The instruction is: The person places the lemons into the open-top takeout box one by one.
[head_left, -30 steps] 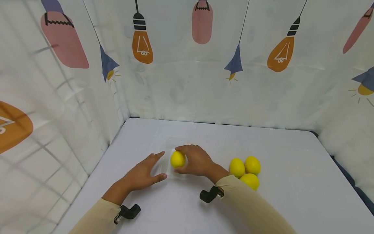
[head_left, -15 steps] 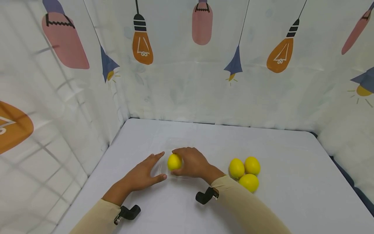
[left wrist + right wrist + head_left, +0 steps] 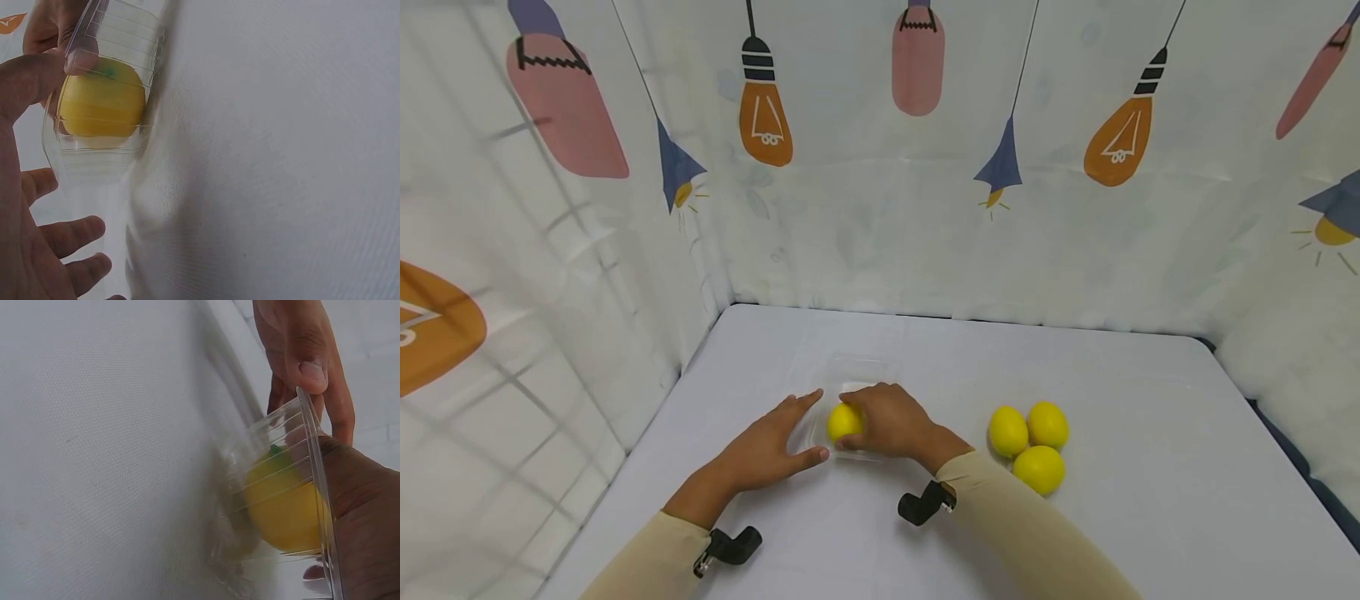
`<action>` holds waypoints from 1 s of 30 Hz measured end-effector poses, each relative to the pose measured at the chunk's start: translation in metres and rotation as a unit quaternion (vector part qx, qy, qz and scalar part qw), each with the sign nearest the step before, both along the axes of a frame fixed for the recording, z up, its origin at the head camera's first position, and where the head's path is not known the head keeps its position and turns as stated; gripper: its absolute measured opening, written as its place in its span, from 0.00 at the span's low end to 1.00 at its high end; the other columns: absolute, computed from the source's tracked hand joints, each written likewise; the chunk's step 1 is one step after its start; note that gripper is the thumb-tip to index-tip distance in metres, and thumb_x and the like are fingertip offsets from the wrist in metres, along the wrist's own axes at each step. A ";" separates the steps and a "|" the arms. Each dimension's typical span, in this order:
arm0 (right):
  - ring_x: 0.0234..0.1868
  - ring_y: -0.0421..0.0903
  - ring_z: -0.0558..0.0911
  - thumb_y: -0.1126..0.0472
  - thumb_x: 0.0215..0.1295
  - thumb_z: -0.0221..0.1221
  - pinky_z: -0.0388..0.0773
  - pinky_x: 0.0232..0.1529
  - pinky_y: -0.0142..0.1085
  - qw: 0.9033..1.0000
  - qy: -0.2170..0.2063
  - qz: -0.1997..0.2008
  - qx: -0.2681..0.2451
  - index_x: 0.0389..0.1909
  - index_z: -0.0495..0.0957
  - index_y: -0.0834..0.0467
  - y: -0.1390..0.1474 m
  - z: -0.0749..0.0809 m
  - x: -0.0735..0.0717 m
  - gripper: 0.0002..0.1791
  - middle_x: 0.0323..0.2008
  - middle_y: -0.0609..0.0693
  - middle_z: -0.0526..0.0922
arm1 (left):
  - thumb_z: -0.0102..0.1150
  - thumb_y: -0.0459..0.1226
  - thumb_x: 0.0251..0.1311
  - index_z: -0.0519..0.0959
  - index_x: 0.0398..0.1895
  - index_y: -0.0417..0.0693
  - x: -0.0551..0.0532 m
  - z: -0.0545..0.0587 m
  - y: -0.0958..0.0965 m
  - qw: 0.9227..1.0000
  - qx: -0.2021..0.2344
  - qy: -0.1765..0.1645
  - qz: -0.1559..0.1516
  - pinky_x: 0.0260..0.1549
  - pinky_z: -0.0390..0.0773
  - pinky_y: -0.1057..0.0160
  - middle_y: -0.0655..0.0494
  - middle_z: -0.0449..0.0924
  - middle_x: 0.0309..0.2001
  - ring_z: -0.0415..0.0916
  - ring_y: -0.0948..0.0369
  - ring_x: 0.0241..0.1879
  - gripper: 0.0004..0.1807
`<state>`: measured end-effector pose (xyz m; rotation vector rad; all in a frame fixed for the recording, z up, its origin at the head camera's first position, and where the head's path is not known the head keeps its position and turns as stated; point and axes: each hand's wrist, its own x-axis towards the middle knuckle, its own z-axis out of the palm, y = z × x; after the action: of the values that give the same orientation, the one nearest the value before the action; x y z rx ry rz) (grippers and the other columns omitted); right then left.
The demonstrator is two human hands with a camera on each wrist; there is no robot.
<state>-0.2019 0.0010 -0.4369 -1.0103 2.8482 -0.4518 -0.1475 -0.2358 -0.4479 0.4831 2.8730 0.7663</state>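
A yellow lemon (image 3: 844, 424) with a green spot at one end sits inside a clear plastic container (image 3: 865, 367) on the white table. My right hand (image 3: 895, 422) reaches into it and grips the lemon between thumb and fingers. In the left wrist view the lemon (image 3: 103, 106) shows through the ribbed wall, low near the container's base. My left hand (image 3: 763, 446) is spread at the container's left side, thumb and fingers apart, its thumb close to the rim. The right wrist view shows the lemon (image 3: 284, 509) behind the near wall.
Three more lemons (image 3: 1039, 469) lie clustered on the table (image 3: 1150, 467), right of the right forearm. White curtains (image 3: 880, 225) printed with lamps and bulbs stand behind and beside the table.
My right hand has moved left and slightly nearer with the lemon, lowering it into the container. My left hand and the three other lemons stay in place.
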 end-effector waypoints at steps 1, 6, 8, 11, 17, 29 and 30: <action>0.52 0.45 0.80 0.34 0.58 0.70 0.77 0.55 0.40 1.000 -0.001 0.001 0.002 0.70 0.76 0.48 0.000 0.000 0.000 0.41 0.59 0.43 0.83 | 0.61 0.69 0.59 0.54 0.83 0.60 0.000 0.000 0.000 1.000 0.000 -0.001 0.000 0.67 0.60 0.32 0.51 0.58 0.79 0.51 0.41 0.77 0.53; 0.53 0.45 0.80 0.35 0.59 0.70 0.77 0.56 0.40 1.000 -0.001 0.007 0.004 0.70 0.75 0.48 0.001 0.001 0.000 0.41 0.60 0.42 0.82 | 0.61 0.69 0.59 0.54 0.83 0.61 0.000 0.001 0.002 1.000 0.000 -0.004 0.001 0.67 0.60 0.32 0.51 0.58 0.79 0.51 0.41 0.77 0.53; 0.54 0.45 0.80 0.34 0.59 0.70 0.76 0.57 0.41 1.000 0.001 0.006 0.004 0.70 0.75 0.48 0.003 0.001 0.000 0.41 0.61 0.42 0.81 | 0.60 0.69 0.59 0.54 0.83 0.61 0.000 0.001 0.002 1.000 0.000 -0.003 0.001 0.67 0.60 0.32 0.51 0.58 0.78 0.51 0.41 0.77 0.53; 0.59 0.47 0.79 0.33 0.58 0.69 0.74 0.62 0.43 1.000 0.004 0.005 0.001 0.71 0.74 0.48 0.005 0.001 0.000 0.43 0.64 0.43 0.80 | 0.61 0.69 0.59 0.54 0.83 0.60 0.000 0.001 0.003 1.000 0.002 -0.003 0.000 0.67 0.60 0.32 0.51 0.58 0.78 0.51 0.41 0.77 0.53; 0.65 0.48 0.75 0.32 0.58 0.68 0.70 0.67 0.46 1.000 -0.003 0.006 -0.016 0.72 0.73 0.47 0.016 0.009 0.002 0.43 0.67 0.42 0.77 | 0.62 0.67 0.60 0.54 0.83 0.60 -0.001 0.001 0.003 1.000 0.000 -0.005 0.001 0.66 0.60 0.30 0.51 0.58 0.79 0.51 0.41 0.77 0.52; 0.68 0.47 0.71 0.35 0.61 0.68 0.68 0.69 0.48 0.999 -0.005 0.004 -0.039 0.72 0.72 0.48 0.051 0.028 0.007 0.42 0.67 0.43 0.76 | 0.63 0.65 0.60 0.53 0.83 0.62 -0.001 0.003 0.004 1.000 -0.012 -0.018 0.012 0.67 0.59 0.30 0.49 0.56 0.79 0.50 0.41 0.78 0.52; 0.68 0.47 0.71 0.35 0.61 0.68 0.68 0.69 0.48 0.999 -0.005 0.002 -0.037 0.72 0.72 0.48 0.054 0.029 0.007 0.42 0.67 0.43 0.76 | 0.63 0.65 0.60 0.53 0.83 0.62 -0.001 0.002 0.003 1.000 -0.012 -0.018 0.014 0.67 0.59 0.30 0.49 0.56 0.79 0.50 0.41 0.78 0.52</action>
<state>-0.1948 0.0554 -0.4080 -1.0231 2.8390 -0.5656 -0.1486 -0.2326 -0.4455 0.4230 2.8576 0.7358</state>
